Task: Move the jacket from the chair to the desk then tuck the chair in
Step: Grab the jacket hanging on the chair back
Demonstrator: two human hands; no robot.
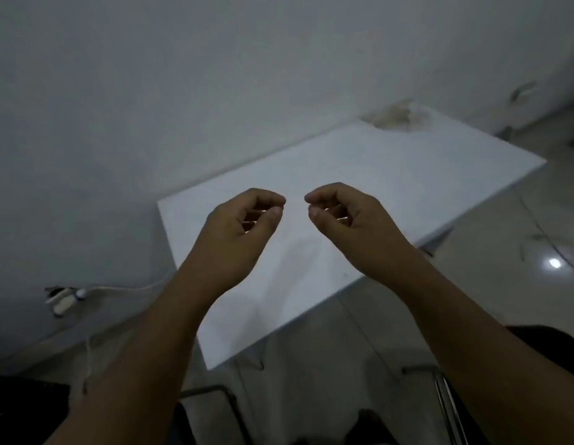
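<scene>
A white desk stands against the wall, its top bare where I can see it. My left hand and my right hand hover side by side above its near part, fingers curled inward toward the thumbs, nothing held in either. At the bottom edge, metal bars of the chair show below my arms, with dark shapes at the bottom right and bottom left. I cannot tell whether any of the dark shapes is the jacket.
A white cable runs from the desk's left corner to a plug or socket low on the wall. A pale crumpled patch lies at the desk's far end. The tiled floor lies to the right.
</scene>
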